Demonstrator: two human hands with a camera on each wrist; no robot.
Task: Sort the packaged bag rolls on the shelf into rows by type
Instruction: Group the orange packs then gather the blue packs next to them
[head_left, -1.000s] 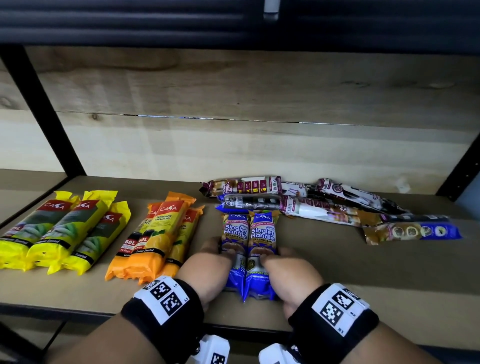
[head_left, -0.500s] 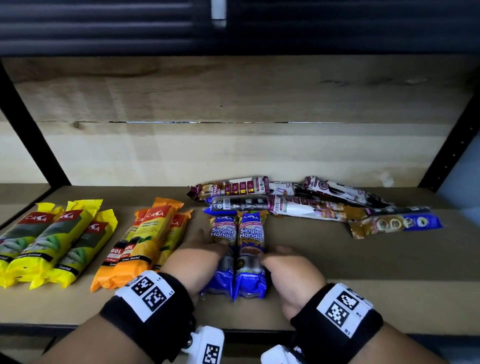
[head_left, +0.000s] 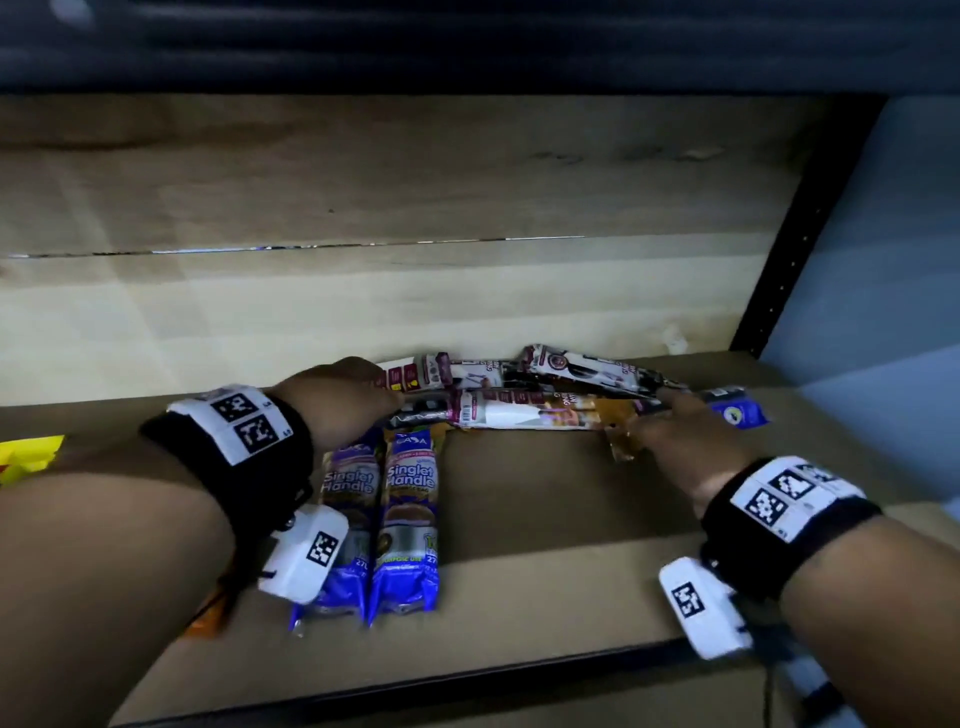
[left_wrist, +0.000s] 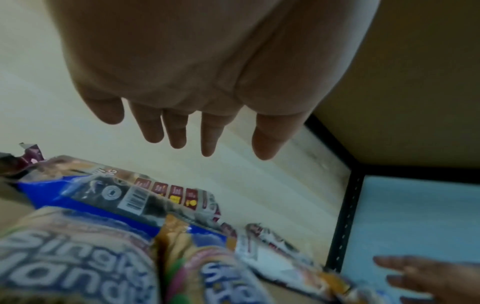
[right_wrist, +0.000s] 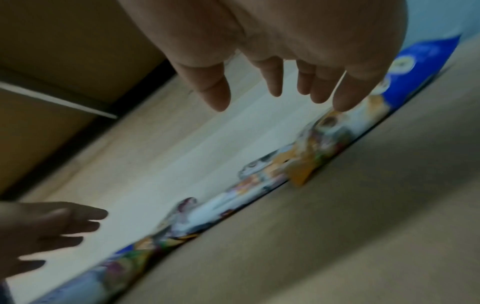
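Both hands are out over the brown wooden shelf (head_left: 545, 519), reaching toward the jumbled heap of maroon-and-white packaged bag rolls (head_left: 519, 410) lying crosswise near the pale wooden back wall (head_left: 363, 312). The left hand (head_left: 337, 397) hovers at the heap's left end with its fingers (left_wrist: 179, 131) straight and loosely spread, holding nothing. The right hand (head_left: 680, 436) is over the heap's right end, fingers (right_wrist: 345, 96) also spread and relaxed, above a gold-and-blue packaged roll (head_left: 737, 413) whose blue end sticks out past the fingertips; whether the fingertips touch it I cannot tell, the wrist view being blurred.

In front of the heap, two blue "Singlet Handle" packaged rolls (head_left: 405, 519) lie side by side, lengthwise front to back, touching each other, their near ends close to the shelf's front edge. The left forearm passes over their left side. At the far left a corner of a yellow package (head_left: 28, 457) shows, and a sliver of an orange package (head_left: 208, 613) peeks out beneath the left wrist. A black metal upright (head_left: 789, 260) stands at the shelf's right rear corner. Both wrists wear black bands with white coded tags (head_left: 244, 421).
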